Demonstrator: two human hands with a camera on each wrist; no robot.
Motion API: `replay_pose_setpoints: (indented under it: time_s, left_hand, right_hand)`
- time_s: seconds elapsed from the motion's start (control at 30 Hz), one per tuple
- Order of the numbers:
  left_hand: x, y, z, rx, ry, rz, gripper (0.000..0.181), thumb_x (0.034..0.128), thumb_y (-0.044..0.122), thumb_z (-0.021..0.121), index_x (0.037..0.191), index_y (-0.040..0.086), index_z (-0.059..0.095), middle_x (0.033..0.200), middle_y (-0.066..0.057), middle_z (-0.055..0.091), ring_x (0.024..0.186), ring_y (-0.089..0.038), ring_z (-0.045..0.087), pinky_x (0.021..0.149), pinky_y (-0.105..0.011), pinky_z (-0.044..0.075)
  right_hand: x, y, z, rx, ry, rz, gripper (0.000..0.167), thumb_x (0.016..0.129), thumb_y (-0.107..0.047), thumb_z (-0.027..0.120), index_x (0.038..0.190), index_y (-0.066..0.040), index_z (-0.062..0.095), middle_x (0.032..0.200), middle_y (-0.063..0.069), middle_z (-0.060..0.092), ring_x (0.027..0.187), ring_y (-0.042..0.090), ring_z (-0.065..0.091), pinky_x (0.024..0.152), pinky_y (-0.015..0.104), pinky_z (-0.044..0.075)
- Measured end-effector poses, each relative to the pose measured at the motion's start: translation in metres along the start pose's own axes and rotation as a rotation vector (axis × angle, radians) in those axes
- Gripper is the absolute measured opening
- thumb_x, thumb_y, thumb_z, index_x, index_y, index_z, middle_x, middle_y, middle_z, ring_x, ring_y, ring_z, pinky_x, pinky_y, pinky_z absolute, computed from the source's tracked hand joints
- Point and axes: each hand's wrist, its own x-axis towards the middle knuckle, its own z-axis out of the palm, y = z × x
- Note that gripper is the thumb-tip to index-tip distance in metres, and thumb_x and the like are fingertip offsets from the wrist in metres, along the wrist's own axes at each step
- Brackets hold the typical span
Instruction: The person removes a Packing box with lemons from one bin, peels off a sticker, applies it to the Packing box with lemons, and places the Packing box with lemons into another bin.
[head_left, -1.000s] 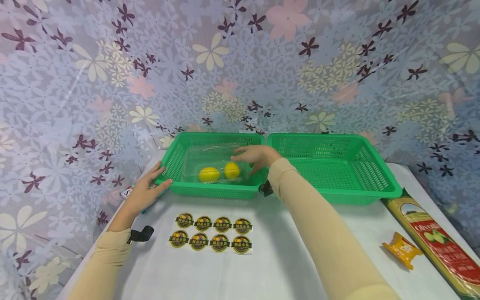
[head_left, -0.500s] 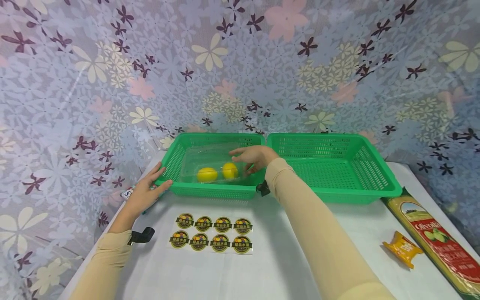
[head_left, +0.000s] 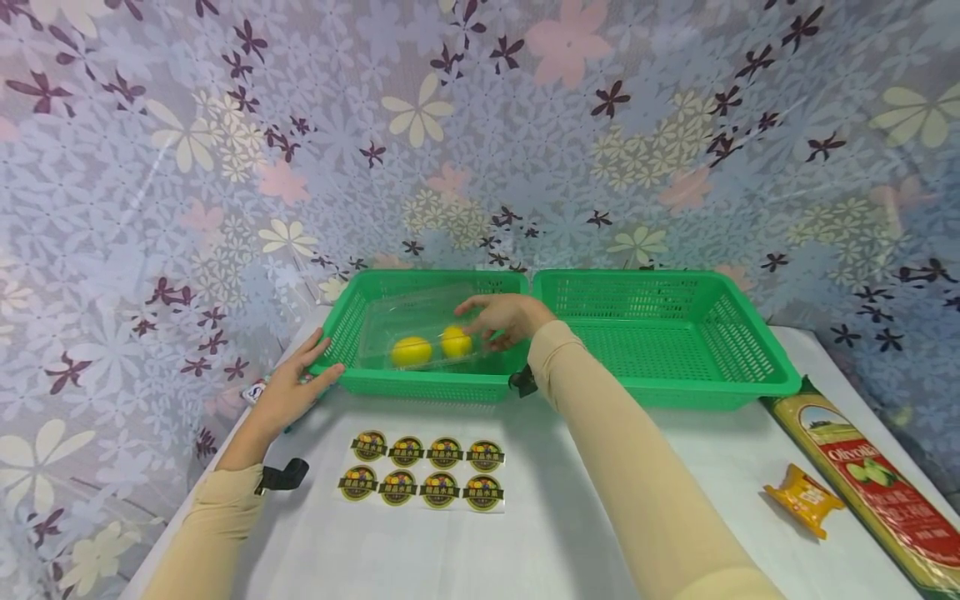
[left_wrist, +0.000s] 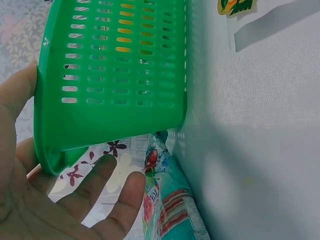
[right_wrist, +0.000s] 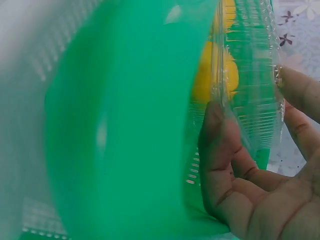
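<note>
A clear plastic box (head_left: 401, 321) lies slightly tilted in the left green basket (head_left: 427, 382). Two yellow lemons (head_left: 411, 352) (head_left: 456, 342) show through its wall, side by side near the front. My right hand (head_left: 504, 318) reaches into the basket and holds the box's right end. In the right wrist view, the thumb and fingertips lie on opposite sides of the box's ribbed edge (right_wrist: 260, 117). My left hand (head_left: 291, 392) rests at the basket's front left corner. Its thumb touches the front rim, and the other fingers stretch out along the left side.
A second green basket (head_left: 667, 390) stands to the right. A sheet of round stickers (head_left: 420, 471) lies on the white table (head_left: 390, 558). On the right are an orange wrapped snack (head_left: 805, 500) and a long Olivoilà packet (head_left: 862, 475). A teal packet (left_wrist: 175, 205) lies beside the left basket.
My right hand and the box have shifted slightly left inside the basket, and the lemons have moved with it. The box looks a little more tilted. My left hand stays at the corner.
</note>
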Motion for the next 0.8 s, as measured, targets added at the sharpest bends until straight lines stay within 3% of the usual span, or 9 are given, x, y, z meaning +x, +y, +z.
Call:
replay_pose_setpoints:
  time_s: [0.17, 0.33, 0.4, 0.6, 0.8]
  left_hand:
    - [-0.001, 0.002, 0.000, 0.001, -0.002, -0.005, 0.077, 0.1099, 0.047, 0.060, 0.169, 0.008, 0.031, 0.182, -0.008, 0.012, 0.123, -0.030, 0.053, 0.089, -0.038, 0.044]
    - [-0.002, 0.002, 0.000, -0.006, -0.007, -0.015, 0.078, 0.1096, 0.048, 0.060, 0.170, 0.009, 0.030, 0.182, -0.006, 0.011, 0.138, -0.037, 0.051, 0.091, -0.040, 0.044]
    - [-0.003, 0.002, 0.000, -0.005, -0.006, -0.017, 0.078, 0.1096, 0.048, 0.060, 0.170, 0.009, 0.030, 0.182, -0.006, 0.011, 0.140, -0.038, 0.050, 0.092, -0.040, 0.044]
    - [-0.002, 0.002, 0.000, -0.001, -0.005, -0.012, 0.077, 0.1098, 0.047, 0.060, 0.169, 0.008, 0.030, 0.182, -0.006, 0.012, 0.126, -0.033, 0.054, 0.089, -0.037, 0.044]
    - [-0.002, 0.001, 0.000, -0.014, -0.005, -0.005, 0.078, 0.1098, 0.048, 0.060, 0.170, 0.009, 0.030, 0.182, -0.005, 0.011, 0.144, -0.040, 0.048, 0.095, -0.044, 0.047]
  right_hand:
    - [0.001, 0.005, 0.001, 0.039, 0.019, -0.032, 0.050, 0.112, -0.018, 0.059, 0.159, -0.030, 0.049, 0.096, 0.008, 0.042, 0.077, 0.022, 0.045, 0.094, 0.045, 0.055]
    - [0.003, 0.013, 0.002, 0.112, 0.035, -0.083, 0.049, 0.112, -0.013, 0.056, 0.159, -0.024, 0.048, 0.090, 0.008, 0.038, 0.070, 0.023, 0.043, 0.113, 0.059, 0.053]
    - [0.004, 0.015, 0.001, 0.113, 0.051, -0.103, 0.047, 0.112, -0.013, 0.056, 0.158, -0.024, 0.050, 0.090, 0.009, 0.039, 0.068, 0.021, 0.043, 0.112, 0.060, 0.053]
    - [0.004, 0.019, 0.000, 0.107, 0.087, -0.136, 0.045, 0.112, -0.015, 0.056, 0.155, -0.024, 0.052, 0.096, 0.010, 0.040, 0.066, 0.018, 0.040, 0.111, 0.058, 0.055]
    - [0.003, 0.020, 0.000, 0.116, 0.106, -0.165, 0.048, 0.111, -0.013, 0.056, 0.158, -0.022, 0.051, 0.090, 0.008, 0.040, 0.062, 0.017, 0.036, 0.106, 0.055, 0.058]
